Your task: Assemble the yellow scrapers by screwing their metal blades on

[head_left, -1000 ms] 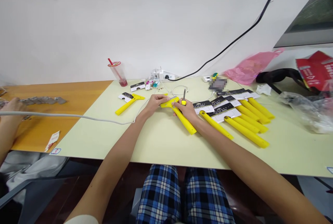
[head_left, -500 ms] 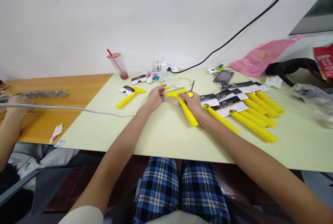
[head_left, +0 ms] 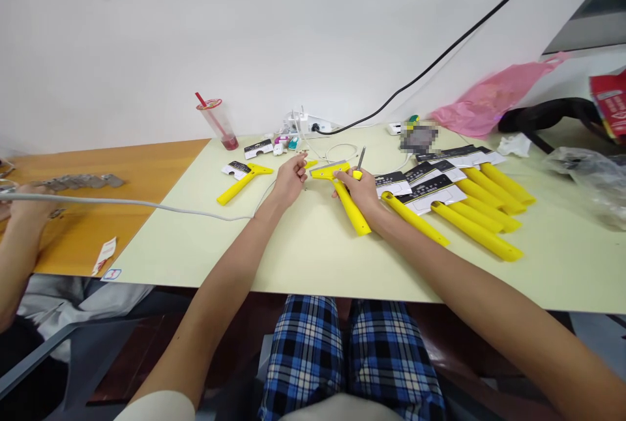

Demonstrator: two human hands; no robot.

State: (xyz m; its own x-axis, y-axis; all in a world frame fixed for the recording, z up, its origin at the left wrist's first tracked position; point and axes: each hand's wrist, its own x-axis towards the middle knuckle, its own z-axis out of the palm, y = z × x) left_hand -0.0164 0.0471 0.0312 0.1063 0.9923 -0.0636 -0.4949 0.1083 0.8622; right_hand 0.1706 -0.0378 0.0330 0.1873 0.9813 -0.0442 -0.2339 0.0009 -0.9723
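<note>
Yellow scraper (head_left: 351,206), apparently mid-assembly, is clasped with a slim tool (head_left: 358,174) by the right hand (head_left: 362,191); steadying by the half-curled left hand (head_left: 290,181), contents unclear, seems needed next.

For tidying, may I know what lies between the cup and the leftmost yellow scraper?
Head view: a black-and-white card lies between the cup and the scraper.

You have open tabletop (head_left: 313,258) nearer you than both hands, between your forearms. Just right of your left hand (head_left: 290,180), the gripped scraper (head_left: 353,209) stands in the way; to its left, a grey cable (head_left: 147,202) reaches your forearm. Beside your right hand (head_left: 360,190), yellow handles (head_left: 415,217) and cards (head_left: 433,194) block rightward passage.
</note>
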